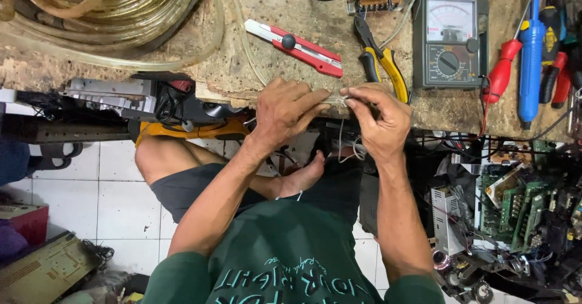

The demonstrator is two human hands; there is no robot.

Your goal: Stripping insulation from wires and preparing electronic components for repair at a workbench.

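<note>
Your left hand [285, 113] and right hand [377, 119] meet at the edge of the worn workbench [273, 13], forearms angled inward, fingertips pinched on a bundle of thin pale wires [337, 101] between them. Loose strands hang below your right hand, just beneath the yellow-handled pliers [381, 61] and the red utility knife [297, 47].

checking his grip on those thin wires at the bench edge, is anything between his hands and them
Nothing visible. The left hand and the right hand both pinch the thin wires directly at the workbench edge. The red utility knife and yellow-handled pliers lie behind, apart from them.
</note>
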